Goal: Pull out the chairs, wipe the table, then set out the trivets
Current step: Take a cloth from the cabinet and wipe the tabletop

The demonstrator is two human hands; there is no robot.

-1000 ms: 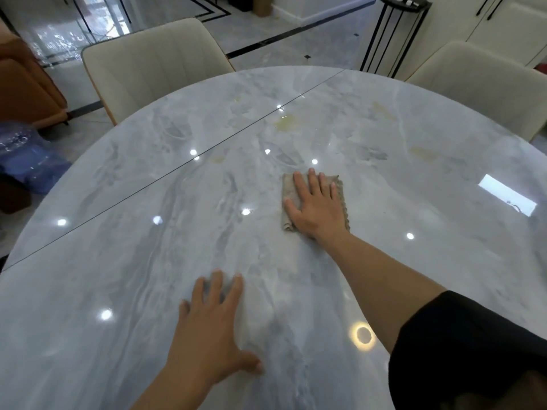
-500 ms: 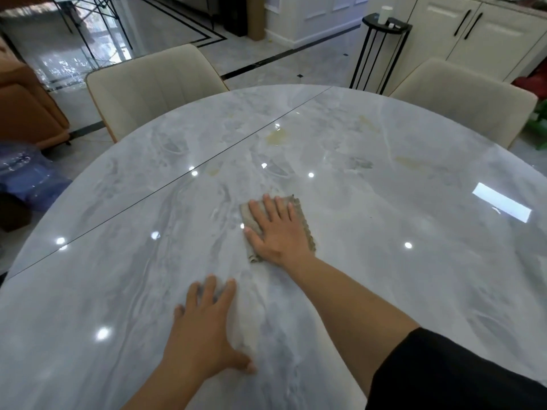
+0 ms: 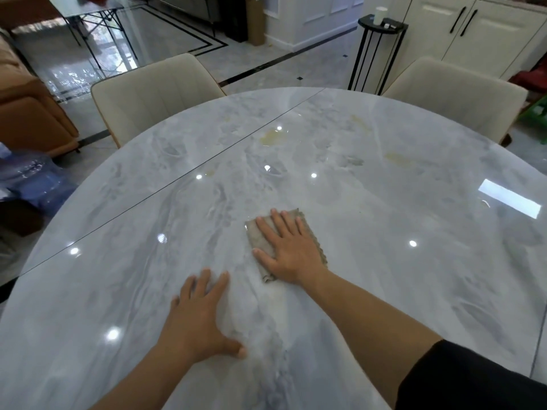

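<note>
Two chairs (image 3: 154, 93) (image 3: 455, 96), one cloth (image 3: 259, 238): right hand (image 3: 291, 253) presses it, fingers (image 3: 279, 223) straight; left hand (image 3: 196, 324) flat on table (image 3: 414, 202), empty.

Readable text: none.
Table (image 3: 384, 261), cloth (image 3: 257, 235) and cup (image 3: 380, 13) carry no legible label, brand or number; blue plastic (image 3: 32, 182) too blurred.

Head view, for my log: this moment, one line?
step: wiping table | right hand: flat on cloth | left hand: flat on table

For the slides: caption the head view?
Right hand presses a cloth on the marble table; left hand rests flat nearby.
</note>
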